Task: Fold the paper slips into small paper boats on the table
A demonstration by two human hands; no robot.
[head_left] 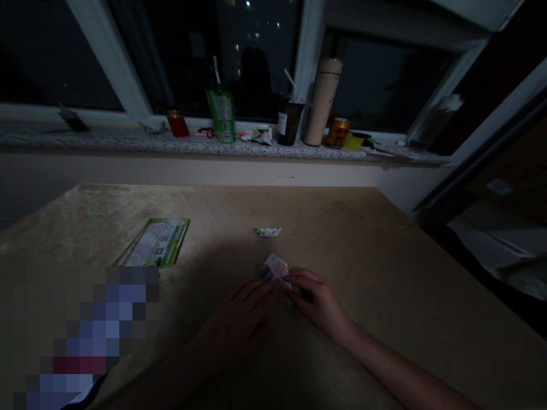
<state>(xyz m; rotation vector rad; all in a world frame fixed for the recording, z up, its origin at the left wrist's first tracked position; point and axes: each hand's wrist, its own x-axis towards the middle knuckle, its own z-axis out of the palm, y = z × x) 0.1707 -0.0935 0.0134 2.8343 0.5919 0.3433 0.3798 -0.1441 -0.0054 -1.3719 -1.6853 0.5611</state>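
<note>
A small piece of folded printed paper (276, 266), whitish with coloured print, lies on the table between my hands. My right hand (318, 299) pinches its right edge between thumb and fingers. From the left, my left hand (243, 313) is closed on its lower left part with the fingertips, in deep shadow. The fingers hide the paper's lower part. Just beyond it sits a second folded paper piece (268, 232), small, boat-like, white with green ends, touched by neither hand.
Green printed leaflets (171, 242) lie at the left, beside a pixelated patch. Along the stone windowsill (256, 149) stand a green cup (222, 114), a dark cup with a straw (289, 122), a beige flask (322, 102), an orange can (338, 133) and a red jar (177, 124).
</note>
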